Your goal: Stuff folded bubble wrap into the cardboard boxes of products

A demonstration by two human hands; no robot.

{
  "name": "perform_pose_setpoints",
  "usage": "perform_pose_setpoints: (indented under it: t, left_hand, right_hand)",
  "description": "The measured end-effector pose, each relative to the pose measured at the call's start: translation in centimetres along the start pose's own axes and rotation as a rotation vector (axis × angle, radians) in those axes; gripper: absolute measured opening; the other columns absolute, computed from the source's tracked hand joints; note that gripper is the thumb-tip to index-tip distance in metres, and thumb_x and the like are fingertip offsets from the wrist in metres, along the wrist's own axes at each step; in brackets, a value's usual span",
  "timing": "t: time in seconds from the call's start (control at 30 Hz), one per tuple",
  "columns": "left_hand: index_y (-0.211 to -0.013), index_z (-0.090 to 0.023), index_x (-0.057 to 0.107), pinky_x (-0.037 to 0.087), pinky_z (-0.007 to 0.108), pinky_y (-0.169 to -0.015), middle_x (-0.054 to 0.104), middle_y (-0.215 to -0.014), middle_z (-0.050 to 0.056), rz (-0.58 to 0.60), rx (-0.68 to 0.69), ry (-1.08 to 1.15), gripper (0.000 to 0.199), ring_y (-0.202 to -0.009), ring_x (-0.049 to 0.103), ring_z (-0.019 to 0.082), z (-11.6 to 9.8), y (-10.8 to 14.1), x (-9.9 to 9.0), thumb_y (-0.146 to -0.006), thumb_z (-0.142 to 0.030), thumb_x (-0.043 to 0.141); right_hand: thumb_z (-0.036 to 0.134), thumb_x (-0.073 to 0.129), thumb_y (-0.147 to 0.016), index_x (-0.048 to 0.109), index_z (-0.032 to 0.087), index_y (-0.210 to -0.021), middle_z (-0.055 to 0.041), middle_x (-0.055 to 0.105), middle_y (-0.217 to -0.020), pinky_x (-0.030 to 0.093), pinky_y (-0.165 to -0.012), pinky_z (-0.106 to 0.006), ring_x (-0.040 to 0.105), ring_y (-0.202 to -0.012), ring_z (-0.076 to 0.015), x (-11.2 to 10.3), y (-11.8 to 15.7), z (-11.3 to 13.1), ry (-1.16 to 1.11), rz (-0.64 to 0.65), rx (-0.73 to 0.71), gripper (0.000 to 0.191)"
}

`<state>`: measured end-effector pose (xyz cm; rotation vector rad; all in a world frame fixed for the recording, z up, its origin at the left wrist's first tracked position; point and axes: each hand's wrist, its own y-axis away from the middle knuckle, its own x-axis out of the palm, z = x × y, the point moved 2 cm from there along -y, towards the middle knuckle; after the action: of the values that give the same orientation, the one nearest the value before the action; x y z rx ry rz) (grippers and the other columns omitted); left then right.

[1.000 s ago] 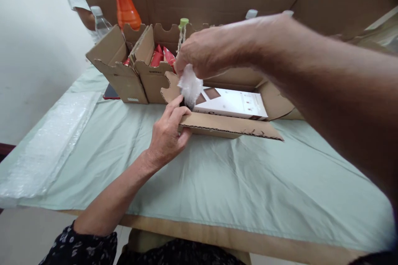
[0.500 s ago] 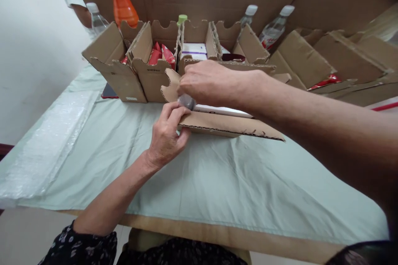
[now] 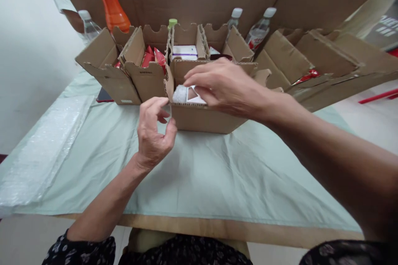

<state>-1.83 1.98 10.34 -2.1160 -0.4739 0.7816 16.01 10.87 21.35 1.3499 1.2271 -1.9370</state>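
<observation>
A small open cardboard box [image 3: 205, 119] stands in front of a row of similar boxes. Clear bubble wrap [image 3: 179, 94] and a white carton [image 3: 193, 96] with a brown printed shape lie inside it. At the box's front left corner is my left hand [image 3: 155, 128], its fingers bent and the thumb apart from them. My right hand [image 3: 222, 85] reaches over the box's opening, thumb and fingers apart above the white carton. It hides the right part of the contents; whether it touches the carton I cannot tell.
Behind stand cardboard boxes [image 3: 124, 87] with red packets [image 3: 152, 57] in some. Farther back are an orange drink bottle [image 3: 115, 10] and clear bottles [image 3: 259, 29]. Flat bubble wrap [image 3: 46, 153] lies at left on the green cloth [image 3: 199, 174]. Another person's arm [image 3: 73, 20] shows at upper left.
The front cardboard flap, formerly folded outward, now stands upright as the box's front wall. My right hand has shifted right and its fingers have loosened; my left hand has moved slightly left, off the flap.
</observation>
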Motion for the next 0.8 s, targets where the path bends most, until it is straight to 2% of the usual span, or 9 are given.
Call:
perform_pose_setpoints:
  t: [0.07, 0.13, 0.23, 0.3, 0.37, 0.43, 0.57, 0.67, 0.8]
  left_hand:
    - [-0.139, -0.023, 0.052, 0.061, 0.033, -0.079, 0.059, -0.132, 0.009, -0.024, -0.073, -0.004, 0.048, -0.09, 0.067, 0.015, 0.4, 0.1, -0.8, -0.091, -0.018, 0.06]
    - [-0.14, -0.023, 0.053, 0.061, 0.035, -0.086, 0.06, -0.134, 0.01, 0.003, -0.174, 0.028, 0.051, -0.099, 0.069, 0.018, 1.1, 0.3, -1.2, -0.09, -0.02, 0.062]
    - [-0.144, -0.023, 0.053, 0.06, 0.039, -0.093, 0.061, -0.139, 0.012, 0.106, -0.356, 0.107, 0.057, -0.115, 0.068, 0.023, 2.5, 0.8, -0.7, -0.088, -0.022, 0.066]
    - [-0.147, -0.024, 0.051, 0.059, 0.042, -0.098, 0.059, -0.145, 0.013, 0.173, -0.453, 0.16, 0.065, -0.123, 0.065, 0.026, 3.4, 1.1, 0.6, -0.085, -0.025, 0.07]
    - [-0.146, -0.024, 0.051, 0.057, 0.044, -0.101, 0.059, -0.146, 0.013, 0.227, -0.504, 0.23, 0.069, -0.127, 0.062, 0.028, 4.0, 1.3, 2.4, -0.08, -0.026, 0.072]
    - [-0.139, -0.023, 0.054, 0.056, 0.045, -0.101, 0.063, -0.138, 0.012, 0.263, -0.525, 0.321, 0.066, -0.124, 0.063, 0.027, 4.3, 1.4, 4.3, -0.076, -0.026, 0.071]
    - [-0.13, -0.022, 0.056, 0.055, 0.042, -0.101, 0.068, -0.125, 0.009, 0.224, -0.551, 0.39, 0.058, -0.117, 0.065, 0.026, 2.9, 2.0, 6.0, -0.075, -0.027, 0.07]
    - [-0.131, -0.022, 0.056, 0.055, 0.042, -0.101, 0.068, -0.129, 0.011, 0.22, -0.588, 0.361, 0.056, -0.118, 0.066, 0.026, 0.5, 4.3, 3.9, -0.078, -0.03, 0.072]
    - [-0.133, -0.022, 0.057, 0.051, 0.044, -0.112, 0.069, -0.132, 0.013, 0.19, -0.68, 0.323, 0.054, -0.126, 0.066, 0.028, -2.1, 8.4, -1.7, -0.084, -0.034, 0.077]
  right_hand:
    - [0.016, 0.058, -0.099, 0.08, 0.027, -0.099, -0.0021, 0.079, -0.113, 0.053, -0.104, -0.05, 0.073, -0.113, -0.0284, -2.5, 4.6, 0.7, 0.014, -0.261, 0.094, 0.024]
    - [0.024, 0.058, -0.102, 0.08, 0.033, -0.106, -0.0004, 0.077, -0.121, 0.051, -0.109, -0.053, 0.071, -0.119, -0.0294, -4.0, 10.0, 1.0, -0.013, -0.566, 0.289, 0.024]
    - [0.027, 0.064, -0.098, 0.08, 0.041, -0.108, -0.0001, 0.077, -0.119, 0.052, -0.108, -0.057, 0.071, -0.118, -0.0333, -2.7, 17.1, 0.1, -0.129, -0.8, 0.617, 0.023]
    - [0.03, 0.07, -0.092, 0.08, 0.037, -0.108, -0.0055, 0.079, -0.116, 0.056, -0.098, -0.058, 0.073, -0.112, -0.0354, 0.1, 19.6, -1.3, -0.224, -0.762, 0.779, 0.02]
    - [0.04, 0.076, -0.085, 0.074, 0.03, -0.123, -0.0107, 0.076, -0.126, 0.059, -0.092, -0.057, 0.072, -0.115, -0.0363, 3.4, 19.9, -2.8, -0.383, -0.607, 0.864, 0.039]
    - [0.049, 0.078, -0.081, 0.065, 0.026, -0.133, -0.0141, 0.071, -0.136, 0.061, -0.09, -0.054, 0.069, -0.12, -0.0359, 6.2, 18.7, -4.1, -0.536, -0.508, 0.864, 0.059]
    - [0.055, 0.075, -0.079, 0.062, 0.024, -0.129, -0.0126, 0.073, -0.129, 0.06, -0.092, -0.049, 0.068, -0.115, -0.0319, 8.3, 16.7, -4.2, -0.645, -0.521, 0.79, 0.061]
    - [0.055, 0.072, -0.084, 0.063, 0.023, -0.123, -0.0121, 0.074, -0.12, 0.06, -0.087, -0.048, 0.069, -0.104, -0.0298, 8.0, 18.1, -1.2, -0.564, -0.542, 0.828, 0.052]
    - [0.055, 0.068, -0.092, 0.067, 0.022, -0.12, -0.0138, 0.073, -0.116, 0.06, -0.087, -0.051, 0.068, -0.107, -0.0331, 7.3, 19.6, 4.2, -0.471, -0.473, 0.779, 0.043]
